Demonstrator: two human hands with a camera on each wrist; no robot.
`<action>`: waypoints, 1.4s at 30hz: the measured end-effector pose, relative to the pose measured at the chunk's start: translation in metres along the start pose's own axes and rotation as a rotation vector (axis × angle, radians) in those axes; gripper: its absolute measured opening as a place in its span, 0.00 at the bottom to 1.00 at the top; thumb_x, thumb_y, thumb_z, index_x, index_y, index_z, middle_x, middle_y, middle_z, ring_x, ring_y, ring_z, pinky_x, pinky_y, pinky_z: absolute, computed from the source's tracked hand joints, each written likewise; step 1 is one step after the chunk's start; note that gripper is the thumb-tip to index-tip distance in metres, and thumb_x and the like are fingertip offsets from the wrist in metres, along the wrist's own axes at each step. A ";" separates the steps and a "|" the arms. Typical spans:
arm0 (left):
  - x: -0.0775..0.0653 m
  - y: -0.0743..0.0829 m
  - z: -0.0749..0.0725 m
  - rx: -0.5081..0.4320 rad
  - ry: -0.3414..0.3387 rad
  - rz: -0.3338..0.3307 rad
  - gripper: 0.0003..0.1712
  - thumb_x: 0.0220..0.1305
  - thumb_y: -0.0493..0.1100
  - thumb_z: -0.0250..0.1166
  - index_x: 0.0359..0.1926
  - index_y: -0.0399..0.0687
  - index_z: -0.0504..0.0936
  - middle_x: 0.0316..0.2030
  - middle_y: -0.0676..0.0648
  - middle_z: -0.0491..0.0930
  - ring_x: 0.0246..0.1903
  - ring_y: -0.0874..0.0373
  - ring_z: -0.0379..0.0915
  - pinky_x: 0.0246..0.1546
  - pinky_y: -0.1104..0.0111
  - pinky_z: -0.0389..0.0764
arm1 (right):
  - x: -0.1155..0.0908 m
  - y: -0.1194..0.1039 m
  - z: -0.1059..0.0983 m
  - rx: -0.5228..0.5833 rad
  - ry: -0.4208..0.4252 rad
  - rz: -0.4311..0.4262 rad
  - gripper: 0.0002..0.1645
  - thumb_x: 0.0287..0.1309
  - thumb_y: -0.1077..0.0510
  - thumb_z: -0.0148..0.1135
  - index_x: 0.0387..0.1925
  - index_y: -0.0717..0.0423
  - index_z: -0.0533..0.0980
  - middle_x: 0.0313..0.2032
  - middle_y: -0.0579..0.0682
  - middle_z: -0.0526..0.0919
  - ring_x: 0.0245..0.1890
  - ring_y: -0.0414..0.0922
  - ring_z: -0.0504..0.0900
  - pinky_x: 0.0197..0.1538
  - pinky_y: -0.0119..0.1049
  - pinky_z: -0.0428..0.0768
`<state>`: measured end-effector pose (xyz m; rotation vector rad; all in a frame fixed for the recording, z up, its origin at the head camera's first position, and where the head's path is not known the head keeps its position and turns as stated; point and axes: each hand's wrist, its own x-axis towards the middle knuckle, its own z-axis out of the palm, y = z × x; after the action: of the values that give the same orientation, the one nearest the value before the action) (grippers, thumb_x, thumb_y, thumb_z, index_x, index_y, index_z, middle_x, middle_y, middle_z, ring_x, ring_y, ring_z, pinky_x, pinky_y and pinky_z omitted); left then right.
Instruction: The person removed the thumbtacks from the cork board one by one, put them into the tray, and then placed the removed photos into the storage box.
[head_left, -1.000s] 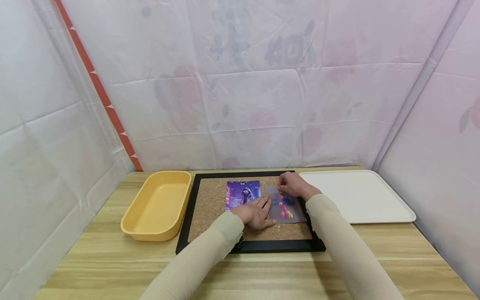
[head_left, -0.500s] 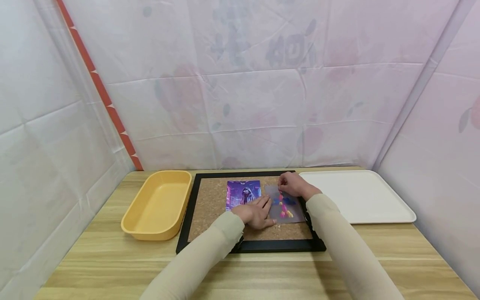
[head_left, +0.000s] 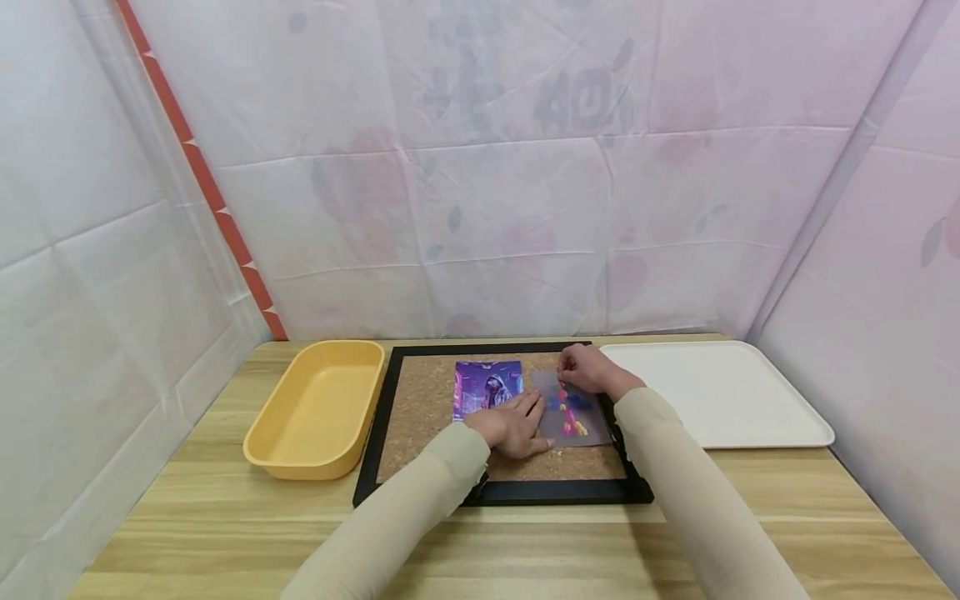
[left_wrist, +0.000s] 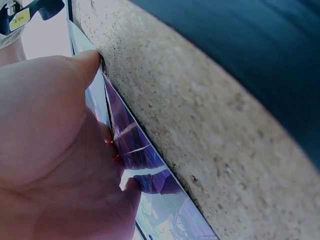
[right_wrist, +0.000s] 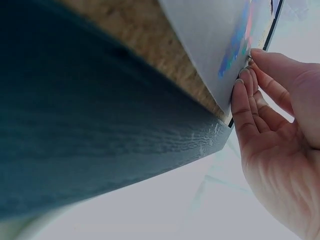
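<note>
A framed corkboard (head_left: 420, 417) lies on the table with two pictures on it. The purple picture (head_left: 480, 387) shows a hooded figure. To its right is a grey picture (head_left: 592, 429) with pink, blue and yellow patches. My left hand (head_left: 517, 429) lies flat with spread fingers across the gap between them, fingertips and thumb on the grey picture's left edge. At the grey picture's upper part, my right hand (head_left: 587, 369) pinches a small pin (right_wrist: 249, 60) between thumb and fingers, its other fingertips right at the sheet. Most of the pin is hidden by the fingers.
Left of the board stands a yellow tub (head_left: 315, 408). A white tray (head_left: 720, 392) lies to the right, partly behind my right forearm. The board's black frame (head_left: 555, 493) forms a raised border. Pale printed cloth (head_left: 495, 208) hangs behind and at both sides.
</note>
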<state>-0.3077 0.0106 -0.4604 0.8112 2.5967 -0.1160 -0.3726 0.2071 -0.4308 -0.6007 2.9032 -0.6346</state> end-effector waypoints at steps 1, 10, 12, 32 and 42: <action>0.000 0.000 0.000 0.000 0.001 0.004 0.50 0.74 0.74 0.40 0.83 0.56 0.37 0.82 0.55 0.31 0.80 0.61 0.26 0.78 0.67 0.41 | 0.000 0.000 0.000 -0.002 0.004 -0.002 0.07 0.66 0.62 0.64 0.30 0.57 0.81 0.29 0.50 0.83 0.28 0.44 0.77 0.38 0.41 0.78; 0.003 -0.001 0.002 -0.008 0.002 0.017 0.48 0.76 0.71 0.42 0.83 0.53 0.38 0.82 0.53 0.32 0.80 0.60 0.25 0.78 0.68 0.39 | -0.001 0.001 0.001 0.005 0.015 -0.015 0.06 0.65 0.63 0.64 0.31 0.58 0.82 0.28 0.49 0.83 0.27 0.43 0.76 0.36 0.40 0.77; 0.002 -0.001 0.001 -0.002 0.005 0.013 0.48 0.76 0.71 0.42 0.83 0.54 0.38 0.82 0.54 0.32 0.80 0.61 0.26 0.78 0.68 0.40 | -0.002 0.001 0.000 0.016 0.018 -0.010 0.06 0.65 0.63 0.65 0.30 0.58 0.82 0.28 0.49 0.83 0.27 0.43 0.76 0.36 0.39 0.77; -0.002 0.002 -0.002 0.010 0.004 0.019 0.49 0.75 0.72 0.40 0.83 0.53 0.38 0.83 0.53 0.33 0.80 0.59 0.28 0.78 0.68 0.40 | 0.000 0.000 0.000 -0.017 -0.003 -0.009 0.07 0.66 0.63 0.63 0.31 0.58 0.82 0.28 0.49 0.83 0.27 0.43 0.76 0.36 0.39 0.77; -0.001 0.001 -0.003 0.013 0.011 0.016 0.48 0.76 0.71 0.41 0.83 0.53 0.37 0.82 0.53 0.33 0.80 0.60 0.27 0.77 0.70 0.39 | 0.000 -0.001 -0.001 -0.008 -0.004 -0.008 0.07 0.67 0.63 0.62 0.32 0.59 0.82 0.29 0.50 0.83 0.28 0.44 0.76 0.37 0.41 0.78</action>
<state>-0.3071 0.0115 -0.4574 0.8393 2.6018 -0.1238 -0.3721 0.2071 -0.4295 -0.6148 2.9021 -0.6222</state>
